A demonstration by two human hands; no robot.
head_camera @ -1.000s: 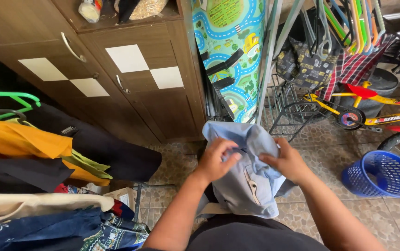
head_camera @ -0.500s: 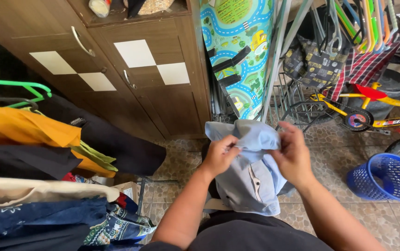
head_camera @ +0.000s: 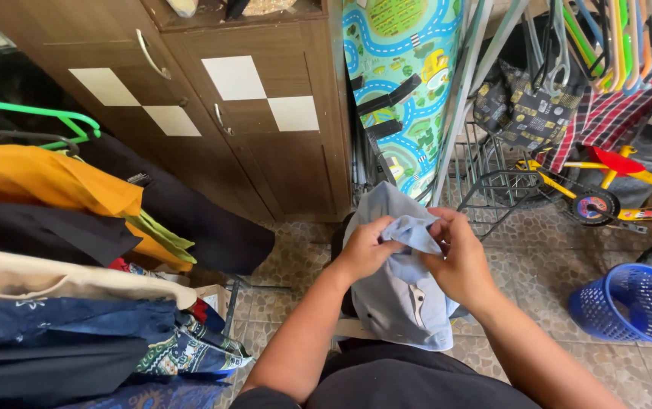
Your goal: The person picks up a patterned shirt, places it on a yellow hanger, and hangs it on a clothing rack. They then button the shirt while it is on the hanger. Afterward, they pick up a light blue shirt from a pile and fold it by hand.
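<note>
light-blue shirt [head_camera: 402, 288], held at waist height above tiled floor [head_camera: 538, 250], draped downward. left hand [head_camera: 364, 250] and right hand [head_camera: 458, 261] both pinched closed on bunched upper fabric, apparently for straightening. wooden cabinet [head_camera: 265, 144] beyond.

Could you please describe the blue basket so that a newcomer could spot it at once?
Start at the yellow and red child's bicycle on the right. Just below it, on the tiled floor, stands the blue basket, the only round, perforated plastic container there.
</note>
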